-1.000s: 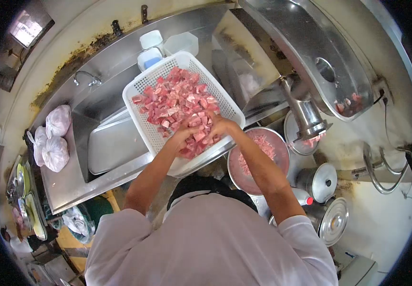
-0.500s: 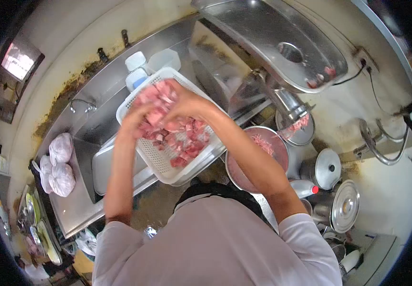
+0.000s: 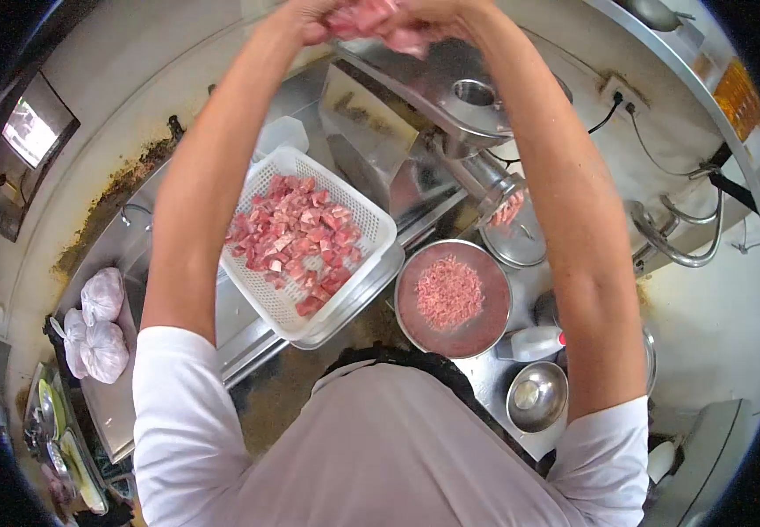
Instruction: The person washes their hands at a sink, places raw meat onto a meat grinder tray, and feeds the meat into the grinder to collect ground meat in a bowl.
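Note:
At the top edge, partly cut off, my left hand and my right hand are closed around a cluster of raw meat chunks. They are raised over the steel tray of a meat grinder. Pink minced meat hangs from the grinder's outlet. Below it, a large round bowl holds a heap of minced meat. Many diced meat pieces lie in a white perforated basket to the left, under my forearms.
Tied plastic bags sit on the steel counter at left. A plastic bottle with a red cap and a small metal bowl are right of the mince bowl. A round lid lies behind it. Power cords hang from the wall socket.
Both hands have lifted a load of meat chunks out of the basket and carried it up and right, over the grinder tray. The mince strand at the outlet is shorter.

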`<state>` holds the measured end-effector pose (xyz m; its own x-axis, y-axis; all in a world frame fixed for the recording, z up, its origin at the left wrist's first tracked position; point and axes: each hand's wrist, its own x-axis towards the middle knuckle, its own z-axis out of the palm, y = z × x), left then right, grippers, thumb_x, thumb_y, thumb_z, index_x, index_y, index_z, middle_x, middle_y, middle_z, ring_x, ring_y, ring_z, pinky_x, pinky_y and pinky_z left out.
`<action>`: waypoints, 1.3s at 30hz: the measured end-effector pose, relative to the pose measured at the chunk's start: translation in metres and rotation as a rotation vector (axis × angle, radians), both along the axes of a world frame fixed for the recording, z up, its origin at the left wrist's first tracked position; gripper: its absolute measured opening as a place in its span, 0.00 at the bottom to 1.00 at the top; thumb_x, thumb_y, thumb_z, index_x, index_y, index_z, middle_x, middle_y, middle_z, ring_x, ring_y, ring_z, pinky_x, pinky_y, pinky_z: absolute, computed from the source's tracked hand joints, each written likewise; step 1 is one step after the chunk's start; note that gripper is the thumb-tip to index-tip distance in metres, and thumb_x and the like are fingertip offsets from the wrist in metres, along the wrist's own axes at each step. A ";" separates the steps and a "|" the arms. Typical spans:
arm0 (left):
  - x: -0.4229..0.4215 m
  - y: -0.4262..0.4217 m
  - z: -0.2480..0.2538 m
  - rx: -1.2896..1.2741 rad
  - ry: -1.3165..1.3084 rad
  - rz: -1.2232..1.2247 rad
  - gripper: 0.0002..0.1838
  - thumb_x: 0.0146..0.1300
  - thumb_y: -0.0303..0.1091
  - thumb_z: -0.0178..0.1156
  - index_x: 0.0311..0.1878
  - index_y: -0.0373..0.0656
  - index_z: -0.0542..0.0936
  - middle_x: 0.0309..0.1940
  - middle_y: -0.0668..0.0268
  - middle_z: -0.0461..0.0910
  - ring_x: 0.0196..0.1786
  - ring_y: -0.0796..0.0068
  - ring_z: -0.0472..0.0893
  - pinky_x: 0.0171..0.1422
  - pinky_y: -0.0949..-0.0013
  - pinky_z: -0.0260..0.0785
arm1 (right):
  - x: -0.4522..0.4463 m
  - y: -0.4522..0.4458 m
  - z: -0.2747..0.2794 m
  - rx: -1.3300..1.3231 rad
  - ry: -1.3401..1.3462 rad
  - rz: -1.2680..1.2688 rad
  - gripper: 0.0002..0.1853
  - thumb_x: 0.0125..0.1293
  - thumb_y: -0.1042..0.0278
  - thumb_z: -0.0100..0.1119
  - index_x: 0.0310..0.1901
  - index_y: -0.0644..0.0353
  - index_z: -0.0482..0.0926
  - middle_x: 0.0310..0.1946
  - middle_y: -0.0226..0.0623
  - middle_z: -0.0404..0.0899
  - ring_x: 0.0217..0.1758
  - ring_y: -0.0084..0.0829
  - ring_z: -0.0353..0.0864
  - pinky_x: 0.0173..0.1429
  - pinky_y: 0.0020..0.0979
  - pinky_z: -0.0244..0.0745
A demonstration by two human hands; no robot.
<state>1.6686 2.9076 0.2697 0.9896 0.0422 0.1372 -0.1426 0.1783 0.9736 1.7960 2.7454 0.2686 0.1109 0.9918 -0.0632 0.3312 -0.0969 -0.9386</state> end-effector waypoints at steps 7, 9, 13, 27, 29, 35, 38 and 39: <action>0.028 -0.012 -0.027 0.749 0.008 0.221 0.37 0.56 0.46 0.70 0.68 0.47 0.70 0.60 0.54 0.76 0.60 0.63 0.75 0.62 0.61 0.70 | 0.044 -0.092 -0.030 0.023 -0.423 -0.593 0.17 0.54 0.69 0.67 0.47 0.59 0.80 0.33 0.36 0.83 0.30 0.29 0.83 0.36 0.31 0.82; 0.027 -0.027 -0.030 1.231 -0.198 0.288 0.30 0.52 0.42 0.70 0.61 0.50 0.78 0.50 0.59 0.82 0.52 0.66 0.79 0.56 0.62 0.71 | 0.035 -0.120 -0.027 0.127 -0.411 -0.573 0.20 0.53 0.70 0.66 0.50 0.60 0.80 0.33 0.35 0.83 0.31 0.29 0.83 0.36 0.31 0.81; 0.036 -0.069 -0.051 1.585 -0.421 0.030 0.25 0.51 0.39 0.70 0.56 0.49 0.82 0.40 0.58 0.84 0.42 0.65 0.83 0.50 0.62 0.73 | 0.016 -0.143 -0.026 0.025 -0.977 -0.662 0.23 0.50 0.70 0.70 0.51 0.63 0.81 0.42 0.40 0.85 0.42 0.31 0.84 0.46 0.33 0.80; 0.063 -0.104 -0.047 1.565 -0.534 0.232 0.17 0.54 0.34 0.67 0.48 0.47 0.84 0.47 0.53 0.83 0.49 0.55 0.82 0.54 0.58 0.73 | 0.019 -0.151 -0.054 0.039 -0.937 -0.548 0.14 0.56 0.65 0.70 0.44 0.57 0.86 0.34 0.39 0.86 0.35 0.30 0.83 0.41 0.32 0.76; 0.081 -0.100 -0.050 1.475 -0.699 0.185 0.14 0.56 0.35 0.65 0.47 0.47 0.84 0.47 0.54 0.82 0.51 0.54 0.81 0.54 0.56 0.72 | 0.024 -0.150 -0.059 0.149 -0.968 -0.300 0.13 0.57 0.65 0.69 0.43 0.59 0.85 0.30 0.36 0.84 0.31 0.26 0.79 0.36 0.31 0.75; 0.060 -0.117 -0.057 1.667 -0.475 -0.024 0.13 0.57 0.34 0.63 0.46 0.49 0.87 0.31 0.52 0.82 0.40 0.50 0.82 0.54 0.53 0.70 | 0.037 -0.152 -0.067 0.186 -0.739 -0.477 0.11 0.56 0.68 0.69 0.41 0.58 0.85 0.28 0.35 0.83 0.28 0.27 0.77 0.30 0.30 0.73; 0.052 -0.128 -0.065 1.474 -0.568 -0.120 0.13 0.56 0.32 0.66 0.46 0.44 0.86 0.36 0.54 0.85 0.40 0.56 0.84 0.50 0.61 0.73 | 0.012 -0.153 -0.051 0.002 -0.833 -0.499 0.15 0.53 0.69 0.70 0.44 0.58 0.85 0.34 0.37 0.84 0.33 0.31 0.80 0.37 0.32 0.77; 0.052 -0.127 -0.058 1.581 -0.553 -0.063 0.16 0.56 0.32 0.67 0.49 0.44 0.85 0.41 0.55 0.85 0.44 0.56 0.84 0.50 0.60 0.73 | 0.014 -0.153 -0.054 0.000 -0.837 -0.497 0.15 0.53 0.69 0.70 0.44 0.58 0.85 0.34 0.37 0.84 0.33 0.31 0.80 0.37 0.32 0.77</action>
<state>1.7206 2.7805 0.2113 0.8059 -0.5034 0.3115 -0.5372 -0.8430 0.0276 1.8100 2.5928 0.2151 0.5259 0.8200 0.2260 0.8127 -0.4059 -0.4182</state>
